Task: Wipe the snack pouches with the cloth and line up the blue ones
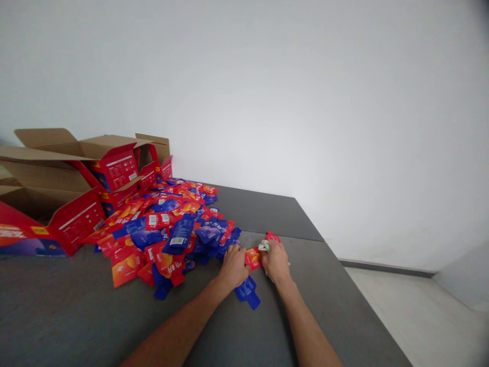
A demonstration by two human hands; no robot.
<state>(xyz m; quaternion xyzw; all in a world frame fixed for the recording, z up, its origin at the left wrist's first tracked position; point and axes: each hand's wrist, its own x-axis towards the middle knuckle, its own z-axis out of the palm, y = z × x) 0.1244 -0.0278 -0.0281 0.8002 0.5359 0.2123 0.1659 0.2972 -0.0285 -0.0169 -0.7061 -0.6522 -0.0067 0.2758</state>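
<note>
1. We see both hands low on the grey table (pixel 324 306), just right of the sachet pile (pixel 168 229). The left hand (pixel 234 266) and right hand (pixel 275 261) share one red-orange sachet (pixel 253 258) lying between them.
2. Left fingers curl down, tips on the sachet's left end. Right fingers are bunched around a pale crumpled wad (pixel 264 246); whether they also pinch the sachet's right end, we cannot tell.
3. Risk: the left wrist lies across a blue sachet (pixel 247 291); a drag could sweep it nearer the table's near edge.
4. Risk: the pile's near-right fringe touches the left knuckles, so we judge a nudge could slide loose sachets over the held one.
5. The red-orange sachet lies flat, long axis roughly left–right. Which end is its top stays hidden.
6. Open red cartons (pixel 76 178) stand far left.
</note>
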